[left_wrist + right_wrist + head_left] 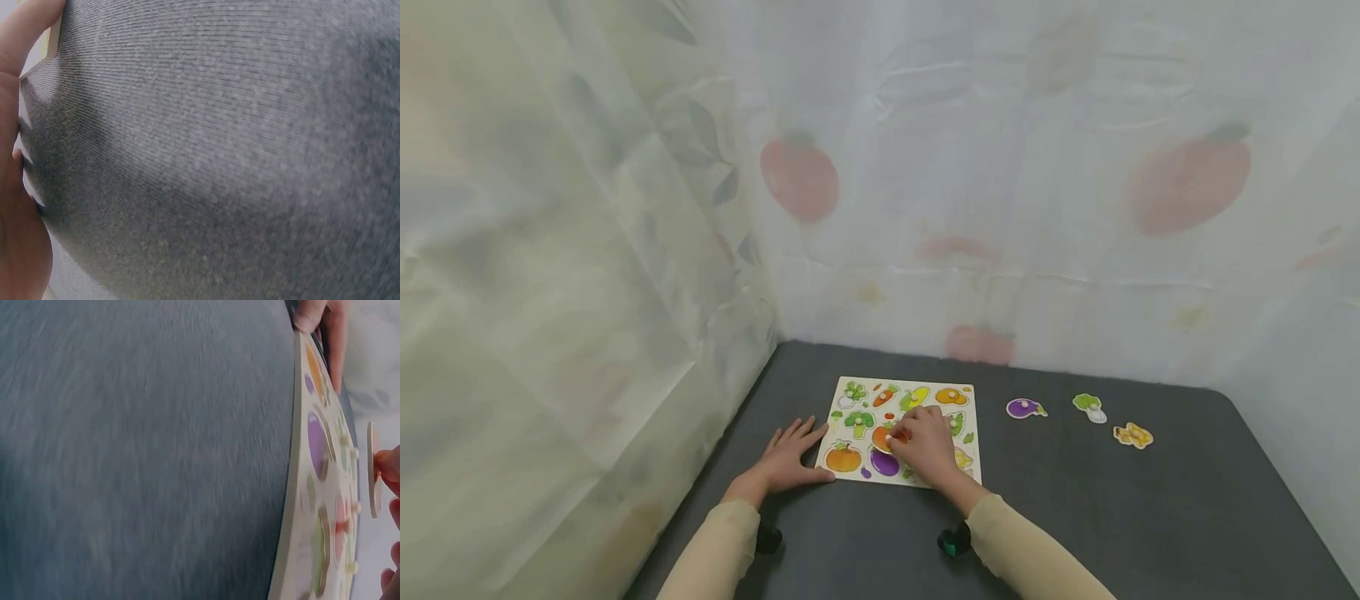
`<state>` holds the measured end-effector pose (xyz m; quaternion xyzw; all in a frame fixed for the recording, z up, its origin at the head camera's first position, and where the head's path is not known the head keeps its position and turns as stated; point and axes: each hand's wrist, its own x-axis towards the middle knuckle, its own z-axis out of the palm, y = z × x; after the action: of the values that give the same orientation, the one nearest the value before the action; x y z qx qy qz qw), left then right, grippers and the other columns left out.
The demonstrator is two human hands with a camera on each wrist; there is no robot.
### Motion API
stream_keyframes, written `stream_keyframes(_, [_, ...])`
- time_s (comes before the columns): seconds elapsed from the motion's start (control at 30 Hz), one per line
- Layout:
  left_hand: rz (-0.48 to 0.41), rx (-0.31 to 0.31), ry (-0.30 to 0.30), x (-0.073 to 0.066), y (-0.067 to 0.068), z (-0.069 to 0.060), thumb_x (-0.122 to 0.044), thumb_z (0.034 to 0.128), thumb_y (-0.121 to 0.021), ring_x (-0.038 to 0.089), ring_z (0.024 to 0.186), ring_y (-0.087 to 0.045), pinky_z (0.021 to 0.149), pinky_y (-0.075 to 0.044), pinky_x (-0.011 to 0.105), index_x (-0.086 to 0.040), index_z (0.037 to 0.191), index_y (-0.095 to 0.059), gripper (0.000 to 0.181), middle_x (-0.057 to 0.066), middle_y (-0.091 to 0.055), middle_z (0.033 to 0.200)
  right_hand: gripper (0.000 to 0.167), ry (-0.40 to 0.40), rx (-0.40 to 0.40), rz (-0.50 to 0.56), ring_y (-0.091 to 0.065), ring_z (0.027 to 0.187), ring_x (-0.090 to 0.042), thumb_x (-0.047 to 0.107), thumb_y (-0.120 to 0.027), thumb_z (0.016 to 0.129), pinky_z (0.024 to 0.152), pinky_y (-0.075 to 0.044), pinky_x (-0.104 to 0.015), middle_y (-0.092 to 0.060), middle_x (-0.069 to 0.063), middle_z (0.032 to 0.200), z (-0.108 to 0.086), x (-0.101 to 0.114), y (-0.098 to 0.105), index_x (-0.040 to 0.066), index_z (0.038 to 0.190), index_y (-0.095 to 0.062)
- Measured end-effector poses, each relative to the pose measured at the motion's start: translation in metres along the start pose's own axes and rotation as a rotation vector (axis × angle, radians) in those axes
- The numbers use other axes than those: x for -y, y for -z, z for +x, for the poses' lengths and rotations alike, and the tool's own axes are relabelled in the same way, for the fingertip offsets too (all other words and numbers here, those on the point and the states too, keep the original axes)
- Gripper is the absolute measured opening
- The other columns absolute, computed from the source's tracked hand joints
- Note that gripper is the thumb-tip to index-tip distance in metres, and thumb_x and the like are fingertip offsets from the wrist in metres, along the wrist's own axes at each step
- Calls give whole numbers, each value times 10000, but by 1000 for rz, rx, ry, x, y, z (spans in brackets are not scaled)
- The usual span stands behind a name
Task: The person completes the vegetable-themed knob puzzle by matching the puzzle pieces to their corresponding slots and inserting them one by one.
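Observation:
The wooden knob puzzle board (902,387), printed with vegetables, lies flat on the dark table. My right hand (927,450) pinches the knob of a rounded orange-red puzzle piece (882,440) over the board's middle. The right wrist view shows the held puzzle piece (373,469) nearly edge-on, raised apart from the board. My left hand (786,462) lies with its fingers spread at the board's left side, the thumb touching the near left corner. In the left wrist view, part of the left hand (25,250) shows along the edge.
Right of the board lie an eggplant piece (1022,408), a leafy green-and-white vegetable piece (1089,407) and a yellow-brown piece (1133,435). Several knobbed pieces sit in the board, including broccoli (859,422). A printed curtain (880,308) hangs behind the table.

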<state>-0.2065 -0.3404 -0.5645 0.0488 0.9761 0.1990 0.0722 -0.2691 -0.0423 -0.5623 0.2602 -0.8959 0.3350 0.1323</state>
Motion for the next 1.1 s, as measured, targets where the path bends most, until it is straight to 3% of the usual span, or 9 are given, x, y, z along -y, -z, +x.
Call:
stream_keyframes(0.37, [43, 3, 12, -5, 5, -2, -684, 806, -755, 414, 1539, -155, 1198, -70, 667, -223, 1608, -379, 999, 141, -258, 1670, 106, 73, 53, -47, -518, 998, -209, 346, -808, 877, 860, -433, -433, -655, 50, 985, -3, 23, -23, 243, 856, -821])
stream_keyframes(0.63, [102, 12, 42, -11, 9, -3, -718, 787, -744, 394, 1535, -191, 1134, -66, 768, -264, 1602, -391, 998, 105, -272, 1670, 95, 76, 64, -44, -505, 983, -203, 323, -816, 873, 891, -419, -439, -648, 56, 951, -3, 34, -33, 234, 843, -825])
stream_keyframes(0.87, [101, 10, 44, -11, 9, -1, -723, 782, -744, 413, 1540, -153, 1130, -79, 772, -281, 1599, -399, 990, 90, -271, 1672, 106, 67, 95, -64, -497, 938, -189, 342, -784, 896, 845, -436, -412, -640, 51, 971, 0, 42, -41, 243, 879, -821])
stream_keyframes(1.1, [102, 10, 53, -13, 10, -3, -700, 788, -758, 448, 1534, -138, 1139, -74, 761, -275, 1602, -391, 989, 85, -273, 1672, 91, 70, 96, -82, -507, 966, -204, 318, -797, 875, 904, -439, -443, -631, 48, 936, 2, 50, -50, 233, 862, -825])
